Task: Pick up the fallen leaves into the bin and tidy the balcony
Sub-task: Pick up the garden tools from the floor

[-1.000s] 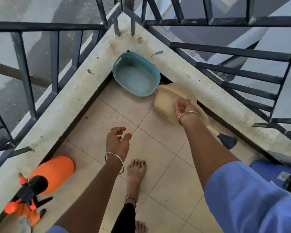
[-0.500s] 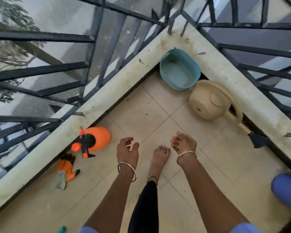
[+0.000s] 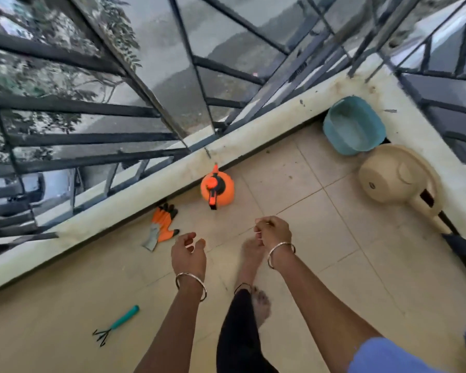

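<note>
While left fingers (image 3: 186,239) hang loose, right fingers (image 3: 265,225) curled, grasp unclear, teal bin (image 3: 334,134) well beyond.

Both bare forearms reach forward and down, side by side and apart. The left hand (image 3: 189,251) hangs with fingers loosely curled, holding nothing. The right hand (image 3: 273,232), slightly further forward, has its fingers curled inward, with nothing visible in them.

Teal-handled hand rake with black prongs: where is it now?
Head view, lower left: the teal-handled hand rake lies on the beige floor tiles, left of the person's left forearm; the orange-and-grey gloves lie nearest, beyond it by the low wall.
</note>
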